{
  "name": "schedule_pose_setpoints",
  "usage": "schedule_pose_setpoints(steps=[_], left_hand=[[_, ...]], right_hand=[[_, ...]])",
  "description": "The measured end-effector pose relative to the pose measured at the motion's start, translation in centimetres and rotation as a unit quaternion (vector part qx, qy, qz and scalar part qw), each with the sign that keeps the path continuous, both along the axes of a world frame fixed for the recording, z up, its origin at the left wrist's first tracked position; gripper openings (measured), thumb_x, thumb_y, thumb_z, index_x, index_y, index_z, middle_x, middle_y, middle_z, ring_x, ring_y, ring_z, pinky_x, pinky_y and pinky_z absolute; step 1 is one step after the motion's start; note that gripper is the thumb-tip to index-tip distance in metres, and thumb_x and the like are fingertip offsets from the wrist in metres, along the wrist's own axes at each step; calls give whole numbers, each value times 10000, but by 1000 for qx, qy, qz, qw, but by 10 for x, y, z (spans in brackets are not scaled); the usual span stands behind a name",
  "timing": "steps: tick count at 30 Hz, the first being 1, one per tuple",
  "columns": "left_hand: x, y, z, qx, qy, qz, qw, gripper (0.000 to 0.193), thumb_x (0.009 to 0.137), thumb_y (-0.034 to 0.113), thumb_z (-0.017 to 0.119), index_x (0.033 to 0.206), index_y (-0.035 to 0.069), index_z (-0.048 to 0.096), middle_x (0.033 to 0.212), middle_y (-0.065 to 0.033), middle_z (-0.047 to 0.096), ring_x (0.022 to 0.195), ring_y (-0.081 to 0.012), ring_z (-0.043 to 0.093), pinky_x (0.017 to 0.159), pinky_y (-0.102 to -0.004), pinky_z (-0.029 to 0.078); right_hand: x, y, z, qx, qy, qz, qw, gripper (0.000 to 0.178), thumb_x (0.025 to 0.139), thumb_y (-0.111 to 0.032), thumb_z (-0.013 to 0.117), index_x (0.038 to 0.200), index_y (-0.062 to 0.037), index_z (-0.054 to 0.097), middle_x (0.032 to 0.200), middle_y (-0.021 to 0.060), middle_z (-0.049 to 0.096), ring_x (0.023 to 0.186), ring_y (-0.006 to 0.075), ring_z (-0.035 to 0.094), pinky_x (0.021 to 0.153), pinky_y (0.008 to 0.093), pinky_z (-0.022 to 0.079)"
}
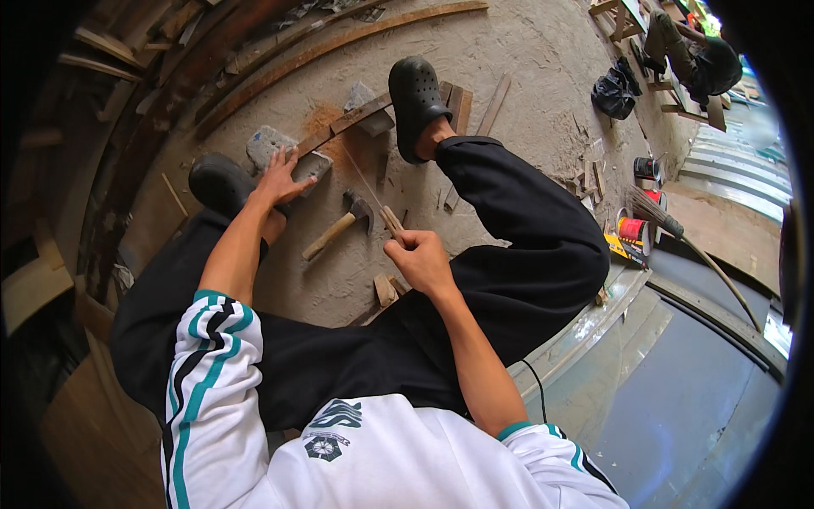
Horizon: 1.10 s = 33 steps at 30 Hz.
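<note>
A narrow wooden strip (360, 114) bridges rough concrete blocks (270, 142) on the floor. My left hand (280, 176) lies with spread fingers at the strip's near end, pressing down beside a block. In my right hand (419, 257) is the wooden handle of a handsaw (366, 182), closed in my fingers. Its thin blade reaches up to the strip, where reddish sawdust (325, 116) is scattered on the blocks and ground. Between my hands a claw hammer (332, 235) with a wooden handle rests on the floor.
My dark clogs (414, 97) flank the blocks. Wood offcuts (459, 106) and long boards (339, 44) lie about. Cans (647, 169), a broom (657, 212) and a yellow box (626, 251) stand at right, near metal sheets (678, 382). Another person (712, 66) sits at far right.
</note>
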<state>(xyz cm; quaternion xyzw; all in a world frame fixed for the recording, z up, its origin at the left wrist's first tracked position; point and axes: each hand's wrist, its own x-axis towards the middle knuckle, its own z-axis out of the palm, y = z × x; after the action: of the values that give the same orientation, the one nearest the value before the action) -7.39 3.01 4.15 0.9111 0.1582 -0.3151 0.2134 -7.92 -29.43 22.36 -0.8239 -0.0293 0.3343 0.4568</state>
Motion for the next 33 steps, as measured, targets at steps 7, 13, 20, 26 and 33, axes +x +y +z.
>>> schedule_pose_setpoints(steps=[7, 13, 20, 26, 33], left_hand=[[0, 1, -10, 12, 4, 3, 1000, 1094, 776, 730, 573, 1568, 158, 79, 1624, -166, -6, 1489, -385, 35, 1168, -554, 165], [-4, -4, -8, 28, -6, 13, 999, 1146, 741, 716, 623, 1567, 151, 66, 1618, -193, -3, 1484, -408, 39, 1156, -574, 182], [3, -1, -9, 38, 13, 2, 999, 1138, 742, 713, 628, 1565, 142, 88, 1619, -185, 10, 1480, -405, 82, 1143, -585, 223], [17, -14, 23, 61, 139, 2, 988, 1148, 742, 708, 640, 1563, 125, 89, 1629, -130, 11, 1485, -347, 132, 1141, -544, 271], [16, -11, 27, 36, 107, -10, 994, 1156, 728, 767, 596, 1557, 107, 135, 1620, -157, 67, 1468, -347, 205, 1151, -488, 281]], right_hand=[[47, 66, -46, 14, -45, 26, 999, 357, 786, -275, 613, 613, 27, 532, 532, 162, 473, 501, 219, 509, 557, 393, 426], [38, 43, 15, 18, 16, 20, 1000, 377, 874, -320, 624, 721, 25, 626, 584, 100, 558, 557, 167, 519, 576, 342, 425], [44, 60, 2, -34, 3, 13, 999, 367, 849, -323, 638, 733, 24, 654, 590, 157, 595, 604, 242, 616, 654, 372, 485], [65, 70, 6, 95, -67, 126, 985, 507, 839, -333, 729, 1204, -7, 595, 1052, 144, 681, 830, 214, 641, 791, 318, 499], [40, 59, 10, 69, 15, 21, 997, 601, 874, -349, 719, 1369, -85, 502, 1151, 218, 655, 1052, 279, 651, 885, 344, 491]])
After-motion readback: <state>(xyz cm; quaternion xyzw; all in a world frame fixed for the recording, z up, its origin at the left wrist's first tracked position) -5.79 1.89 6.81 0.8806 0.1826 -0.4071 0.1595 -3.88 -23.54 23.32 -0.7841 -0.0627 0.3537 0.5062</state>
